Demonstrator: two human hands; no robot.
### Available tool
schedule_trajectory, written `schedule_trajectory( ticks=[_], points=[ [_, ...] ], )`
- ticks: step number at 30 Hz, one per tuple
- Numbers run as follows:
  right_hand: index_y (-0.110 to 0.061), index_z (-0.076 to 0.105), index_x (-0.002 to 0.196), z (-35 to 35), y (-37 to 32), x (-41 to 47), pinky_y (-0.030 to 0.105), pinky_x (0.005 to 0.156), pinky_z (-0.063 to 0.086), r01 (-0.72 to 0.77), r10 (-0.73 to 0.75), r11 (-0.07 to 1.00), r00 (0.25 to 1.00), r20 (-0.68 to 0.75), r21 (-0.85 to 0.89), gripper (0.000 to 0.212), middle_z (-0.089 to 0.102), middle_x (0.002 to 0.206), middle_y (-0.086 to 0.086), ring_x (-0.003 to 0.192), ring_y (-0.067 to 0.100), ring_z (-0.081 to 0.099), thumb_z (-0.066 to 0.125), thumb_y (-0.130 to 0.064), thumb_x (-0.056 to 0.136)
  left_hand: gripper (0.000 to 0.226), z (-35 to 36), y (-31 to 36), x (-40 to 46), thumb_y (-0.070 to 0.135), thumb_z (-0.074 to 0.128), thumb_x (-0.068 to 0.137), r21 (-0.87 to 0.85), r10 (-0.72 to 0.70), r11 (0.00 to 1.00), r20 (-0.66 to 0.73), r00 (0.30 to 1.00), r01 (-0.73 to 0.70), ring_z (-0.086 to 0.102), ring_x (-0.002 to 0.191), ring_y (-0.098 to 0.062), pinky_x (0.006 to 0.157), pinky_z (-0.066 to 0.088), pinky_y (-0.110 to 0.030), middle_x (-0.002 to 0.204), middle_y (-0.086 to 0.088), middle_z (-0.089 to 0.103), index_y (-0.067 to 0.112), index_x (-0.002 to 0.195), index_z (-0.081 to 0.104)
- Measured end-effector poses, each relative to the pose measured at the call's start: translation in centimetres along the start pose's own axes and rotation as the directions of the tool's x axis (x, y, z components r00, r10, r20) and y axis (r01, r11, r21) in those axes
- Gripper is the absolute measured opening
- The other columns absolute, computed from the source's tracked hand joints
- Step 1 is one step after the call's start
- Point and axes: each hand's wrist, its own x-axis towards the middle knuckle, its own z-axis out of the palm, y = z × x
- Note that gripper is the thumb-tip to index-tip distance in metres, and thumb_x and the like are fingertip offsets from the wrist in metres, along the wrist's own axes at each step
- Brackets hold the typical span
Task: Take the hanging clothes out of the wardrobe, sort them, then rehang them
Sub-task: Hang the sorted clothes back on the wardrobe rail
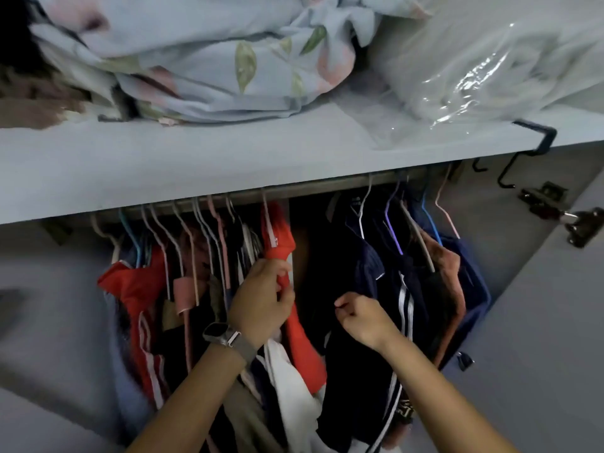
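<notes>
Clothes hang from the rail; left hand grips the red garment, right hand pinches the navy striped jacket just right.

Grey shelf w/ floral bedding & plastic bag; door hinge at right.

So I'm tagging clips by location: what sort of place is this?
Most likely a home wardrobe: clothes on hangers crowd a rail under a shelf piled with floral bedding, and a door hinge shows at right.
</notes>
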Motion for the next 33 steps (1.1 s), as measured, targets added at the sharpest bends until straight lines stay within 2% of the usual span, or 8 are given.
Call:
schedule_trajectory(
  ticks=[6, 10, 13, 16, 22, 27, 30, 33],
  points=[
    [-0.025, 0.064, 0.097, -4.1, 8.9, -9.6, 0.026, 0.078, 0.050, -0.206, 0.204, 0.976, 0.978, -0.031, -0.074, 0.016, 0.067, 0.094, 0.002, 0.091, 0.019, 0.062, 0.055, -0.025, 0.084, 0.046, 6.6, 6.4, -1.6, 0.027, 0.065, 0.079, 0.100, 0.097, 0.984, 0.386, 0.917, -0.146, 0.054, 0.103, -0.020, 0.093, 0.046, -0.031, 0.122, 0.001, 0.037, 0.030, 0.123, 0.051],
    [-0.019, 0.062, 0.103, -4.8, 13.9, -19.6, 0.025, 0.072, 0.043, -0.379, 0.370, 0.922, 0.922, -0.112, -0.073, 0.020, 0.066, 0.092, 0.003, 0.099, 0.023, 0.062, 0.057, -0.026, 0.085, 0.038, 11.2, 12.4, -6.1, 0.028, 0.063, 0.079, 0.068, 0.189, 0.952, 0.633, 0.750, -0.298, 0.057, 0.099, -0.021, 0.084, 0.045, -0.026, 0.118, 0.002, 0.038, 0.029, 0.115, 0.050],
    [-0.028, 0.050, 0.087, -4.3, 17.5, -29.6, 0.023, 0.070, 0.039, -0.497, 0.483, 0.867, 0.854, -0.194, -0.026, 0.015, 0.062, 0.087, -0.001, 0.098, 0.022, 0.061, 0.062, -0.036, 0.083, 0.038, 14.1, 17.8, -12.0, 0.028, 0.065, 0.078, -0.022, 0.296, 0.906, 0.746, 0.597, -0.423, 0.059, 0.095, -0.024, 0.083, 0.046, -0.027, 0.114, 0.001, 0.038, 0.028, 0.112, 0.049],
    [-0.027, 0.039, 0.073, -3.4, 20.3, -41.1, 0.028, 0.070, 0.043, -0.653, 0.642, 0.755, 0.718, -0.268, 0.057, 0.028, 0.061, 0.091, 0.001, 0.087, 0.022, 0.058, 0.064, -0.037, 0.079, 0.044, 16.1, 23.4, -19.6, 0.033, 0.065, 0.077, -0.126, 0.394, 0.843, 0.806, 0.442, -0.522, 0.058, 0.100, -0.024, 0.088, 0.047, -0.032, 0.117, 0.001, 0.040, 0.031, 0.116, 0.046],
    [-0.022, 0.043, 0.095, -0.7, 21.9, -63.2, 0.030, 0.070, 0.043, -0.809, 0.819, 0.523, 0.389, -0.421, 0.269, 0.030, 0.051, 0.095, -0.005, 0.087, 0.017, 0.052, 0.065, -0.037, 0.079, 0.055, 17.8, 34.4, -35.1, 0.033, 0.065, 0.075, -0.382, 0.576, 0.650, 0.812, 0.098, -0.657, 0.057, 0.099, -0.024, 0.085, 0.049, -0.032, 0.122, -0.002, 0.042, 0.033, 0.124, 0.040],
    [-0.023, 0.044, 0.101, 3.8, 21.4, -78.6, 0.030, 0.075, 0.044, -0.830, 0.894, 0.314, 0.097, -0.437, 0.461, 0.037, 0.055, 0.104, 0.000, 0.088, 0.017, 0.053, 0.067, -0.034, 0.074, 0.064, 17.1, 42.5, -48.1, 0.036, 0.063, 0.079, -0.537, 0.649, 0.402, 0.739, -0.183, -0.742, 0.059, 0.096, -0.023, 0.070, 0.047, -0.031, 0.127, -0.002, 0.042, 0.037, 0.134, 0.032],
    [-0.020, 0.047, 0.107, 6.6, 20.4, -85.3, 0.033, 0.076, 0.046, -0.771, 0.920, 0.166, -0.104, -0.378, 0.615, 0.039, 0.056, 0.105, 0.001, 0.093, 0.020, 0.056, 0.066, -0.030, 0.076, 0.065, 17.5, 46.0, -54.6, 0.036, 0.062, 0.079, -0.627, 0.641, 0.258, 0.681, -0.355, -0.735, 0.059, 0.099, -0.025, 0.077, 0.051, -0.035, 0.129, -0.004, 0.042, 0.035, 0.136, 0.031],
    [-0.022, 0.040, 0.087, 9.8, 20.0, -90.3, 0.028, 0.060, 0.036, -0.689, 0.903, 0.035, -0.288, -0.318, 0.724, 0.029, 0.049, 0.087, -0.003, 0.077, 0.015, 0.048, 0.065, -0.030, 0.076, 0.061, 18.2, 49.1, -60.8, 0.039, 0.057, 0.085, -0.699, 0.584, 0.111, 0.621, -0.522, -0.707, 0.055, 0.111, -0.023, 0.087, 0.050, -0.038, 0.134, -0.005, 0.042, 0.029, 0.140, 0.031]
  ],
)
